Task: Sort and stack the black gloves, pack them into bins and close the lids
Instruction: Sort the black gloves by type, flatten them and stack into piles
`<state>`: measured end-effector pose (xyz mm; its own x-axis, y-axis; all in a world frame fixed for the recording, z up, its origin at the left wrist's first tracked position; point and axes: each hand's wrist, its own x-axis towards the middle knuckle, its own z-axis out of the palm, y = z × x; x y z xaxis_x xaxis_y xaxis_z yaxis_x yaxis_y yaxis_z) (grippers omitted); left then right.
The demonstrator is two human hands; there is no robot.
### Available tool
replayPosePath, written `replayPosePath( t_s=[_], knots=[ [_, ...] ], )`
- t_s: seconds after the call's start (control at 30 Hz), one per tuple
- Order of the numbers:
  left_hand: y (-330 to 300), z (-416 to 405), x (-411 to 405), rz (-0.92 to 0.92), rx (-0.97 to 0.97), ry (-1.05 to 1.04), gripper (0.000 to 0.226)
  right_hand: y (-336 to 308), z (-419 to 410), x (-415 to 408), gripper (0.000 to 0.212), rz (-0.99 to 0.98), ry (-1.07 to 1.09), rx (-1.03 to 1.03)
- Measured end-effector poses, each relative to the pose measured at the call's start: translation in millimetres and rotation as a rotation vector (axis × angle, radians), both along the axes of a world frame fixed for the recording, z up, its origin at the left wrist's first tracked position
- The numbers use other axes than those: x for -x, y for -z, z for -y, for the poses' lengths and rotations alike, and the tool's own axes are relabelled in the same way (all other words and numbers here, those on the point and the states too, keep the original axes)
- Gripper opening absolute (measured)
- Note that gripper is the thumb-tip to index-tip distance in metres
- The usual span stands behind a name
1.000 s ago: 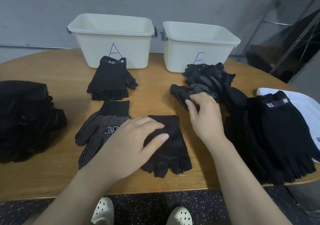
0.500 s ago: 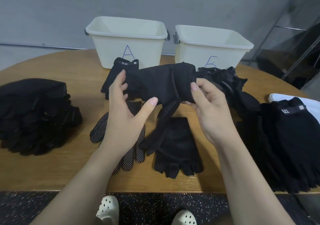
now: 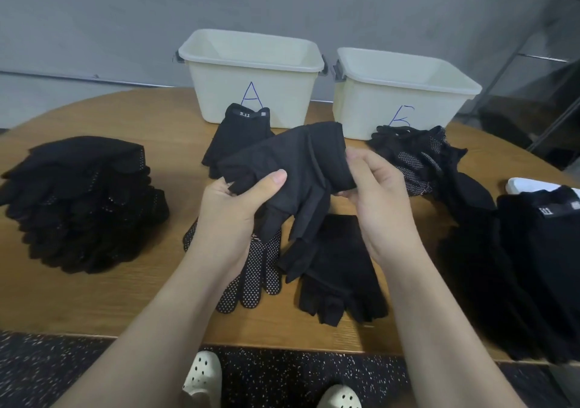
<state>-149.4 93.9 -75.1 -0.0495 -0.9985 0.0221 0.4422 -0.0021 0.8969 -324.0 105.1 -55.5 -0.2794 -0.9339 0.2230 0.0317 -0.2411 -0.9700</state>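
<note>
Both hands hold one plain black glove (image 3: 301, 169) above the table's middle. My left hand (image 3: 233, 209) grips its finger end, thumb on top. My right hand (image 3: 373, 197) grips its cuff end. Below it lie a dotted glove (image 3: 254, 279) and a plain fingerless glove (image 3: 342, 269) flat on the table. A small stack of fingerless gloves (image 3: 238, 137) sits in front of bin A (image 3: 251, 78). Dotted gloves (image 3: 420, 156) are heaped before bin B (image 3: 405, 93). Both cream bins stand without lids on them.
A big pile of black gloves (image 3: 84, 200) lies at the table's left. Another large pile (image 3: 530, 266) covers the right edge, partly over a white lid (image 3: 527, 184). The round wooden table (image 3: 94, 301) ends close to my feet. A metal rack stands at the back right.
One second ago my left hand pressed the flat glove and my right reached into the right heap. Both hands have since lifted a plain glove and now hold it lower and closer.
</note>
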Motion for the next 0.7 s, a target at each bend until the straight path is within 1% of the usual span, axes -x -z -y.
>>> replayPosePath(
  t_s=[0.13, 0.2, 0.23, 0.3, 0.4, 0.47, 0.53, 0.57, 0.63, 0.7],
  knots=[
    [3.1, 3.3, -6.2, 0.092, 0.069, -0.095, 0.017, 5.4, 1.0, -1.1, 0.019, -0.194, 0.298, 0.069],
    [1.2, 1.9, -8.4, 0.131, 0.103, -0.143, 0.016, 7.6, 0.2, -2.5, 0.021, -0.305, 0.363, 0.124],
    [0.9, 1.0, -8.6, 0.165, 0.13, -0.166, 0.016, 7.8, -0.3, -4.8, 0.025, -0.323, 0.352, 0.136],
    [1.8, -0.3, -8.7, 0.254, 0.213, -0.207, 0.012, 5.5, -0.4, -12.2, 0.03, -0.259, 0.242, 0.086],
    [2.4, -5.3, -5.6, 0.391, 0.323, -0.225, 0.011, 2.5, 0.2, -23.9, 0.033, -0.135, 0.022, -0.112],
    [4.2, -10.0, -3.1, 0.477, 0.401, -0.183, 0.013, 0.9, -0.3, -26.9, 0.043, -0.044, -0.056, -0.216],
    [7.1, -13.0, -1.5, 0.608, 0.544, -0.126, 0.018, -2.0, -1.4, -25.1, 0.053, 0.048, -0.104, -0.277],
    [8.8, -13.2, -0.5, 0.679, 0.623, -0.114, 0.022, -3.3, -1.8, -23.0, 0.054, 0.065, -0.12, -0.297],
    [13.3, -12.7, 2.2, 0.808, 0.717, -0.11, 0.031, -3.7, -2.0, -17.0, 0.049, 0.055, -0.141, -0.325],
    [16.7, -13.8, 3.2, 0.875, 0.723, -0.037, 0.037, -2.5, -2.3, -10.2, 0.04, 0.054, -0.152, -0.349]
  ],
)
